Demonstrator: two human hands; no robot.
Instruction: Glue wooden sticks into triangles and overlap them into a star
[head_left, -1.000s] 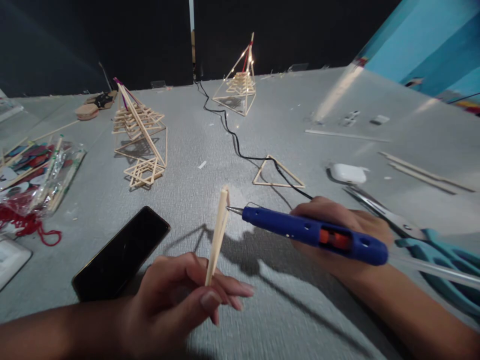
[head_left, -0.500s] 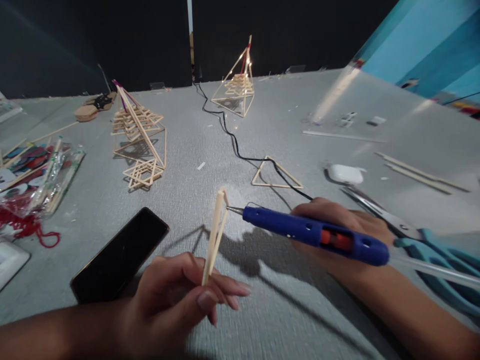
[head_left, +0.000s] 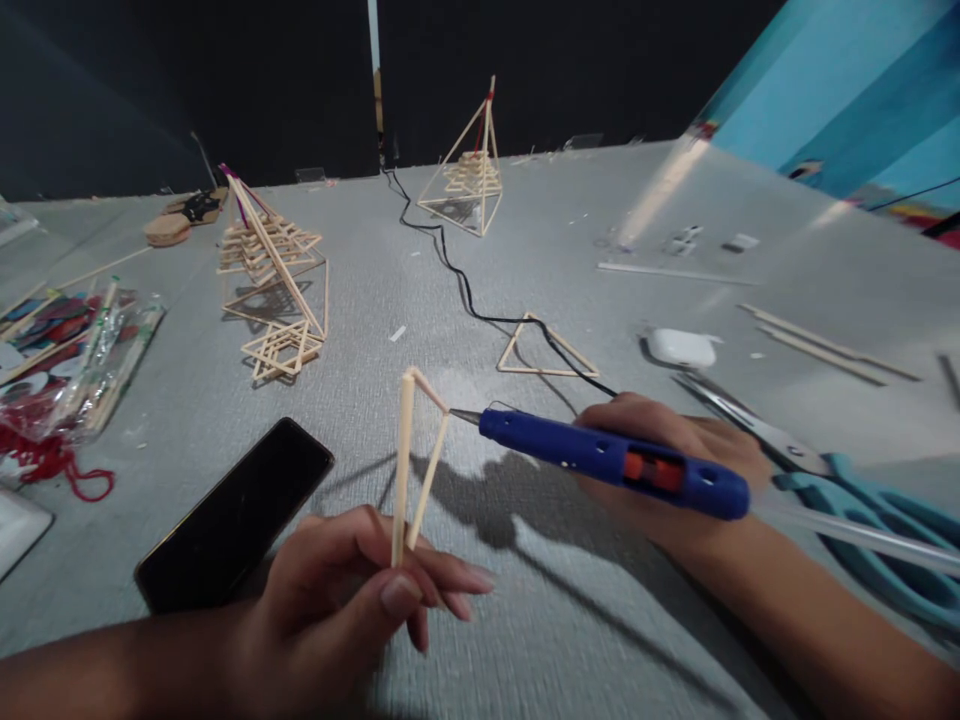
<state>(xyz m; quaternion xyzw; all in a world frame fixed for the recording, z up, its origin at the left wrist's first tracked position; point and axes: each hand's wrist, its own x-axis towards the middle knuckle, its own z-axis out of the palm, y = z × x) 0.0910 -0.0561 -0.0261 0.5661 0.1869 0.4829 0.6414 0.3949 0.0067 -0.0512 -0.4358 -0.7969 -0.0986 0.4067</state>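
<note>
Head view: the left hand (head_left: pixel 352 590) pinches a small frame of thin wooden sticks (head_left: pixel 415 455) between thumb and fingertips, holding it upright above the grey table (head_left: pixel 525 640); two long sticks rise from the fingers and a short one joins their tops, so the frame makes a narrow triangle. The right hand (head_left: pixel 667 470) is closed around a blue glue gun (head_left: pixel 611 462) with an orange trigger part, held nearly level, and its metal tip touches the upper right corner of the stick frame. A clear glue stick (head_left: pixel 862 535) pokes out of the back of the gun, and a black cord (head_left: pixel 465 290) runs from under the right hand across the table to the far edge. A flat stick triangle (head_left: pixel 546 347) lies on the table beyond the gun, with the cord passing over it. A black phone (head_left: pixel 236 525) lies just left of the left hand. Teal-handled scissors (head_left: pixel 840 470) lie to the right of the right hand, and a white earbud case (head_left: pixel 679 347) sits just beyond them. Two stick pyramids stand farther off, one at the left (head_left: pixel 270 265) and one near the far edge (head_left: pixel 469 175). A clear bag of craft bits (head_left: pixel 67 350) sits at the left edge.
</note>
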